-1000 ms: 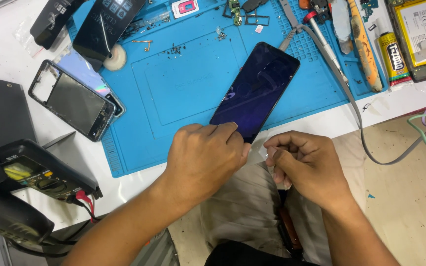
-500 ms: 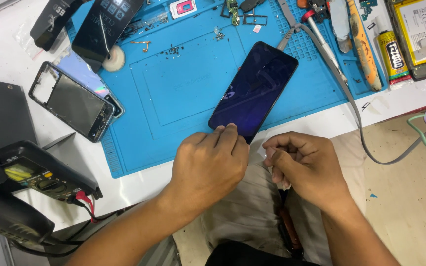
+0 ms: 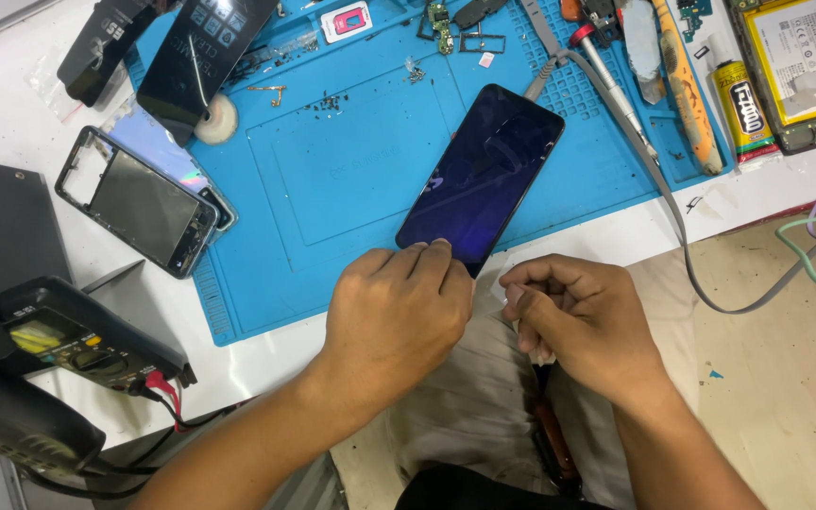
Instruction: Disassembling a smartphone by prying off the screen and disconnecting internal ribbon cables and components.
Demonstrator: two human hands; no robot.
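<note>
Head view: smartphone (image 3: 484, 175) lies screen-up, dark, tilted on the blue work mat (image 3: 332, 170), its lower end near the mat's front edge. Left hand (image 3: 394, 316) rests curled, fingertips touching the phone's lower edge. Right hand (image 3: 583, 316) is just beside, pinched closed on a small white wipe (image 3: 500, 286). Multimeter (image 3: 77, 335) sits well left.

Place: my phone repair workbench.
Signs: blue repair mat (image 3: 332, 179), stripped phone frame (image 3: 139, 201), multimeter (image 3: 77, 335), loose battery (image 3: 800, 57).
</note>
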